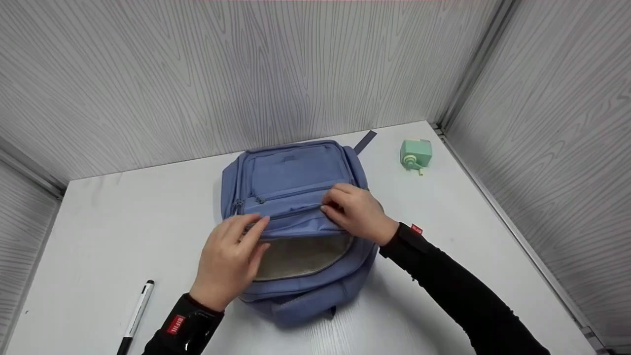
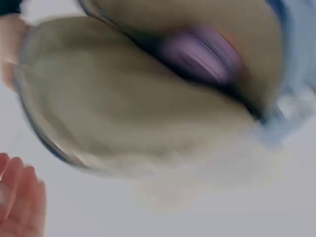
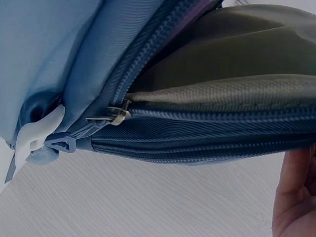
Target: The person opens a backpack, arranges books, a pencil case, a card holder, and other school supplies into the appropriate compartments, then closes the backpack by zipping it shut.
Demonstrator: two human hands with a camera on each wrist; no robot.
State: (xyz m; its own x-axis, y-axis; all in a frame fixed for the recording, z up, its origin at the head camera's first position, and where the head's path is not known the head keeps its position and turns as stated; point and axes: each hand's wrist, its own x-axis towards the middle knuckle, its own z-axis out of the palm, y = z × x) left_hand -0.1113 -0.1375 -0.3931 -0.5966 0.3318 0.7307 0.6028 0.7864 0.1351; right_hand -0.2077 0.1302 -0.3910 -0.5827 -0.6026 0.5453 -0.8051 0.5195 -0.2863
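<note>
A blue backpack (image 1: 300, 170) lies on the white table, its main zipper undone and the beige lining (image 1: 300, 256) showing. At the front panel, my right hand (image 1: 359, 213) pinches the fabric between thumb and fingers, holding the flap back. My left hand (image 1: 227, 259) hovers by the left edge of the opening; its fingers are extended and apart from the bag in the left wrist view. Inside the bag, a blurred purple thing (image 2: 200, 54) shows in that same view. A metal zipper slider (image 3: 120, 114) sits at the corner of the opening in the right wrist view.
A black-and-white marker (image 1: 136, 315) lies to the left of my left forearm. Near the back right corner stands a small green box with a crank (image 1: 416, 153). Wood-grain panels (image 1: 222, 74) wall the table at the back and sides.
</note>
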